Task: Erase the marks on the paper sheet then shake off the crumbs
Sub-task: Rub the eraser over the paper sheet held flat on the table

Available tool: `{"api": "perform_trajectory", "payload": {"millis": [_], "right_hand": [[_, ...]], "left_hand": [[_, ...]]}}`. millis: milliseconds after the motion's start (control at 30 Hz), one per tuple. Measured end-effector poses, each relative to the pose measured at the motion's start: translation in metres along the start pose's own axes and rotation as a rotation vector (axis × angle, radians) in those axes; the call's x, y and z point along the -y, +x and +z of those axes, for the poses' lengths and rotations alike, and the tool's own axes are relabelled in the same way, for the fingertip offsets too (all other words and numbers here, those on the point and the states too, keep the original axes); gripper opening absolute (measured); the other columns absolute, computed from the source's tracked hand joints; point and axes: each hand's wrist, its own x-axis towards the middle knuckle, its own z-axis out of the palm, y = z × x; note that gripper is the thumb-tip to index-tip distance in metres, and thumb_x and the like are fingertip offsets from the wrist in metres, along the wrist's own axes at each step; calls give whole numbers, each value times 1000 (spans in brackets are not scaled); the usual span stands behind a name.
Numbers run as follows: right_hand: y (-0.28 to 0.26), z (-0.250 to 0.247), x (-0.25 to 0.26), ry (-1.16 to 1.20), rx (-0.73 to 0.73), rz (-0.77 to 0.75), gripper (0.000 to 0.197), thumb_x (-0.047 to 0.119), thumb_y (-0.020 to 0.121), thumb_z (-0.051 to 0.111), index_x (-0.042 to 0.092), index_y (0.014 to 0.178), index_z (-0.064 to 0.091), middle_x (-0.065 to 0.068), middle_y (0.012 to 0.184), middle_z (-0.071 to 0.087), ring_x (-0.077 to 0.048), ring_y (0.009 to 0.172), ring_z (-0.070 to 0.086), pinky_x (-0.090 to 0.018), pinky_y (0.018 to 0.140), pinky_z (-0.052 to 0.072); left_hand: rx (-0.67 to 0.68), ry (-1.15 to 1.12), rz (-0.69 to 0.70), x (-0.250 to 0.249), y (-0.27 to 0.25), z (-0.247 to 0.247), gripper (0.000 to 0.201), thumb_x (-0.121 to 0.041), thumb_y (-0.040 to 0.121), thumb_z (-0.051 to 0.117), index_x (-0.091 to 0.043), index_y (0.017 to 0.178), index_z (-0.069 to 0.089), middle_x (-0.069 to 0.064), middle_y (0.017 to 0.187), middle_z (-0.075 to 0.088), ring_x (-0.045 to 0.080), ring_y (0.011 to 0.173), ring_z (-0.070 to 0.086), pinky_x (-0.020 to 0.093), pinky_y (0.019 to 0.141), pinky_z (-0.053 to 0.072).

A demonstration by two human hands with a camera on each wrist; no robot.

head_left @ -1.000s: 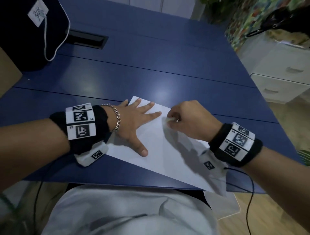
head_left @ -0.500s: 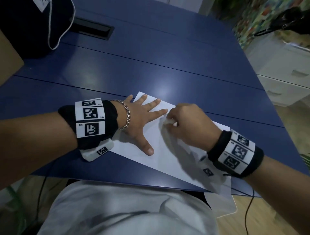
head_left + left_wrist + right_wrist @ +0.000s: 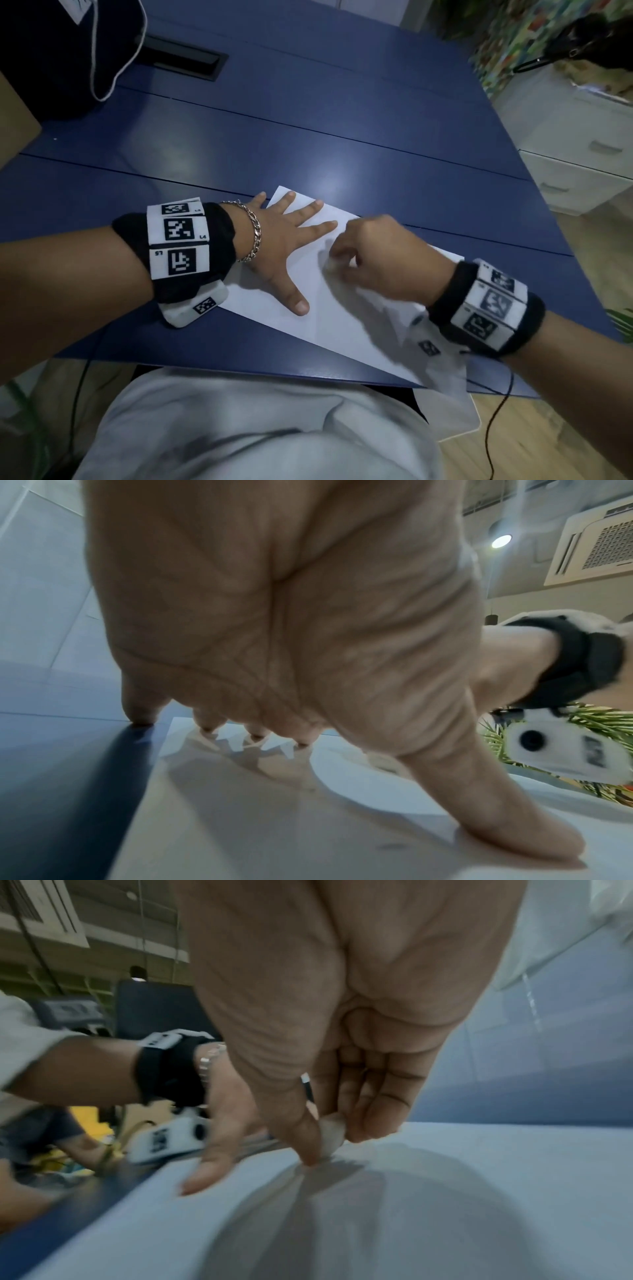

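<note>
Nearest, the white paper sheet point(image 3: 342, 318) lies flat and skewed on the blue bench point(image 3: 308, 144), its near right corner hanging over the bench's front edge.

On the sheet's left part the left hand point(image 3: 284, 240) lies flat, fingers straight and spread, thumb stretched toward the near edge; the left wrist view shows three fingertips and the thumb pressing the paper, while the little finger lands on the bench just off the sheet's left edge. It holds nothing, only pins the sheet down.

Just right of it, the right hand point(image 3: 380, 257) is curled, thumb and fingers pinching a small whitish eraser point(image 3: 330, 1135) whose lower end touches the paper near the sheet's middle. The hand is blurred in the head view, so rubbing looks to be under way.

No marks show on the visible paper, though shadow and blur hide the spot under the eraser, so how much is left to erase cannot be told. Crumbs are too small to see. The sheet is not yet lifted, so the shaking-off remains.

Farther off, a dark bag point(image 3: 61, 51) sits at the bench's far left beside a black cable slot point(image 3: 185, 61).
</note>
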Motion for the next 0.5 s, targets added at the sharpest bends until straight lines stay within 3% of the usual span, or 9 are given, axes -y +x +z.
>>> {"api": "perform_trajectory", "payload": {"millis": [67, 133, 267, 333, 433, 500], "right_hand": [[7, -6, -13, -8, -70, 82, 15, 27, 88, 65, 17, 90, 76, 0, 86, 67, -24, 81, 62, -41, 76, 55], [6, -4, -10, -24, -89, 60, 14, 24, 87, 66, 16, 95, 76, 1, 89, 64, -24, 84, 62, -38, 75, 53], [-11, -2, 13, 24, 106, -189, 8, 24, 84, 69, 19, 85, 74, 6, 80, 58, -17, 71, 59, -34, 68, 50], [-5, -6, 4, 34, 100, -155, 7, 24, 85, 71, 19, 84, 75, 11, 76, 54, -13, 69, 56, -31, 68, 48], [5, -6, -8, 37, -44, -65, 12, 27, 86, 68, 19, 81, 74, 10, 75, 55, -12, 67, 54, -36, 67, 51], [-1, -3, -1, 34, 4, -130, 12, 28, 83, 65, 20, 82, 75, 5, 78, 58, -16, 68, 58, -38, 68, 52]], "left_hand": [[2, -1, -1, 0, 0, 0, 149, -104, 48, 61, -55, 151, -34, -14, 163, -42, 32, 156, -30, 67, 124, -8], [-5, -4, -2, 1, 0, 0, 149, -104, 47, 62, -55, 151, -33, -14, 164, -41, 31, 156, -30, 66, 124, -8], [-2, -4, -3, 0, 0, 0, 149, -103, 48, 63, -54, 152, -32, -13, 164, -41, 33, 156, -30, 67, 124, -8], [3, -4, -4, 0, 0, -1, 150, -104, 47, 62, -54, 152, -33, -13, 164, -42, 32, 156, -30, 67, 124, -8], [12, -15, -9, 2, 2, 0, 151, -105, 44, 60, -56, 150, -34, -15, 162, -43, 31, 155, -32, 67, 124, -9], [8, -9, -10, 2, 2, 0, 151, -105, 44, 61, -56, 150, -34, -15, 163, -42, 31, 155, -32, 67, 124, -8]]}}
